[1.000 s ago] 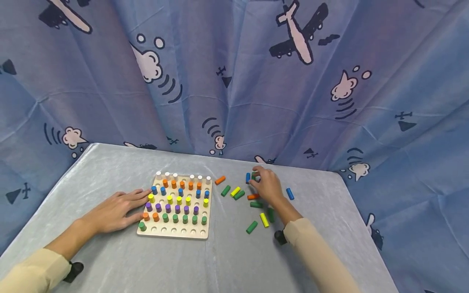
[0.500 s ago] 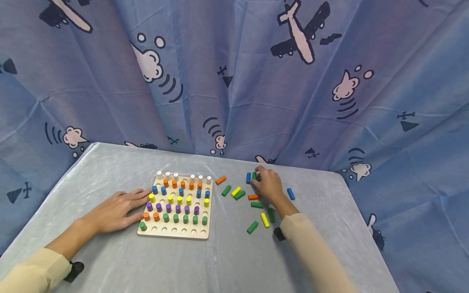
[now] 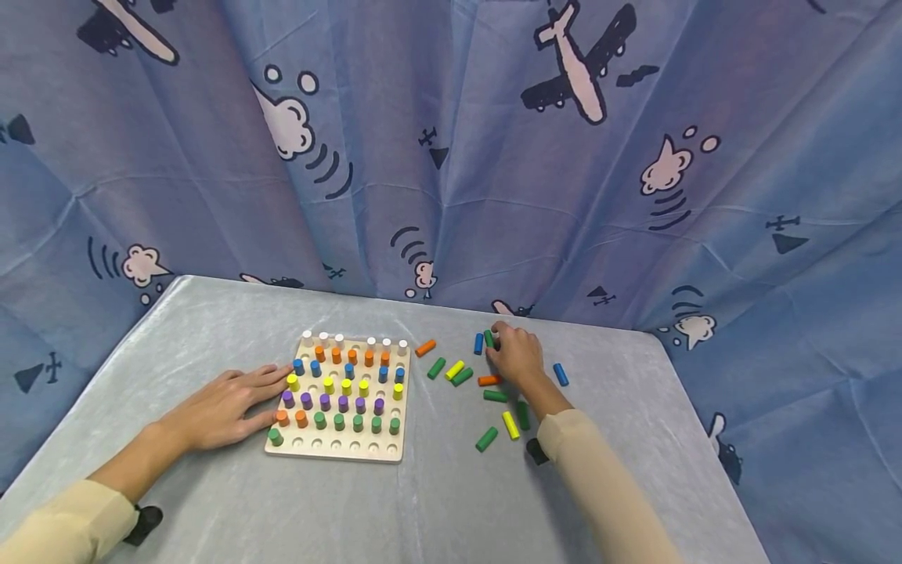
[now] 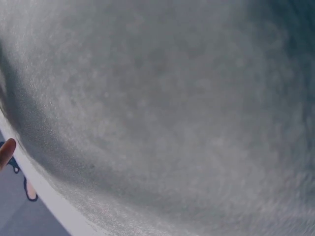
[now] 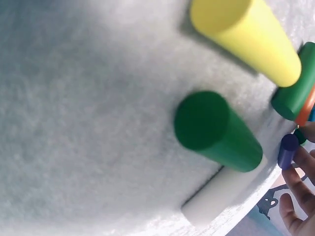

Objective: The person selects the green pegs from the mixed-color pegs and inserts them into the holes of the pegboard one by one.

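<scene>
My left hand (image 3: 225, 407) lies with straight fingers at the left edge of a wooden pegboard (image 3: 335, 446), touching it. Coloured pegs stand upright in rows on the board; its front row carries one green peg (image 3: 276, 437) at the left. My right hand (image 3: 517, 356) bends its fingers over the loose pegs at the back right. A green peg (image 3: 489, 338) shows beside its fingertips. In the right wrist view, a purple peg (image 5: 288, 150) is against the fingers (image 5: 299, 184); whether they pinch it is unclear. A blue peg (image 3: 479, 343) lies to their left.
Several loose pegs lie on the grey cloth, among them a yellow peg (image 3: 510, 425), an orange peg (image 3: 426, 347) and a blue peg (image 3: 561, 374) at the right. A white peg (image 5: 221, 191) shows in the right wrist view. A patterned curtain (image 3: 451, 196) hangs behind.
My right hand has shifted slightly to the right, leaving more of the green peg by its fingertips in sight. The left hand and the board stay put.
</scene>
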### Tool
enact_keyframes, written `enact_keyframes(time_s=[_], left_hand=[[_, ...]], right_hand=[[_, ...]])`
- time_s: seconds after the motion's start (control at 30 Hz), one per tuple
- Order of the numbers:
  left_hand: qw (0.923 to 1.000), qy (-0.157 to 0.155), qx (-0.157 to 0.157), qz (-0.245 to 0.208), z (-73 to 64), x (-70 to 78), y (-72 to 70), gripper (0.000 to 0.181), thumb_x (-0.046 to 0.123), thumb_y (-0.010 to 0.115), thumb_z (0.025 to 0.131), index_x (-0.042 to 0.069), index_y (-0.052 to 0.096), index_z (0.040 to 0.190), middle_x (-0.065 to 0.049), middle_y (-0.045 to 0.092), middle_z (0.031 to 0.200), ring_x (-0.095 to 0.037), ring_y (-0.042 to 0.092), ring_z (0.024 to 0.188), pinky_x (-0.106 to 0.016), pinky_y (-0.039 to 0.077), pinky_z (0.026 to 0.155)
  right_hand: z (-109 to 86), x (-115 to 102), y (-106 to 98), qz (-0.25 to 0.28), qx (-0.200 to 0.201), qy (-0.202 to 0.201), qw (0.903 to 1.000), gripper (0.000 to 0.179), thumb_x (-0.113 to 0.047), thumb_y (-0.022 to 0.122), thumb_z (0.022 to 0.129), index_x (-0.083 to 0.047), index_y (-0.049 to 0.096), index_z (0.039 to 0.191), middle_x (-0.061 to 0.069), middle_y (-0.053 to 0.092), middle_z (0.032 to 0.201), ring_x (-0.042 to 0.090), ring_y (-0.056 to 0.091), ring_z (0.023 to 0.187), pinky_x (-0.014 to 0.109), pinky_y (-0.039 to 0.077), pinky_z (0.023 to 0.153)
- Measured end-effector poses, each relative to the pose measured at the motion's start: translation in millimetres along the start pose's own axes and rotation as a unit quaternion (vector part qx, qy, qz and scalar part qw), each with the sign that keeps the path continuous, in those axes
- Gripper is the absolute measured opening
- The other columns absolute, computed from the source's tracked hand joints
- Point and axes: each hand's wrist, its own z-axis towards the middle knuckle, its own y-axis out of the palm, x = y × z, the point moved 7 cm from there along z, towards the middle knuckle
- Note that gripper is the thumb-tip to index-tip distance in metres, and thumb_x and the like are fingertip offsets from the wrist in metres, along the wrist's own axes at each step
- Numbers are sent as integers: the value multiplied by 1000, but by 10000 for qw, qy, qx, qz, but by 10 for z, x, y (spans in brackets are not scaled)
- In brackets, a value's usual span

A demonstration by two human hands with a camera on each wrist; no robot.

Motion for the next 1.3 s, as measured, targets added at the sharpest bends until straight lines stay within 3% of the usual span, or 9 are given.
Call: enact_keyframes(time_s=[0.7, 0.87, 1.07, 1.3], left_hand=[[10000, -2, 4, -3, -11, 5, 6, 54, 40, 58, 100, 2, 57, 139, -11, 47, 151, -38, 47, 135, -59, 43, 96], [10000, -55, -61, -16, -10, 12, 12, 55, 41, 57, 100, 3, 57, 139, -11, 46, 152, -38, 46, 136, -59, 43, 97], [9999, -65, -73, -29, -10, 9, 17, 55, 41, 57, 100, 2, 57, 139, -11, 46, 152, -38, 46, 136, -59, 43, 97], [10000, -43, -55, -14, -8, -2, 27, 55, 41, 57, 100, 2, 57, 139, -11, 46, 151, -38, 46, 136, -59, 44, 96]], right_hand=[[-146, -63, -263, 226, 364, -404, 9983, 35, -14, 75, 88, -6, 66, 120, 10, 75, 102, 31, 68, 94, 48, 51, 86], [-244, -118, -325, 303, 451, -674, 9962, 35, -14, 76, 88, -6, 66, 120, 9, 76, 103, 28, 68, 91, 46, 53, 81], [-382, -211, -375, 537, 435, -1012, 9925, 36, -15, 76, 87, -8, 67, 121, 6, 76, 103, 27, 67, 94, 47, 53, 85], [-585, -410, -503, 794, 796, -1754, 9781, 33, -12, 81, 83, -7, 69, 113, 6, 76, 96, 26, 68, 89, 45, 56, 76]])
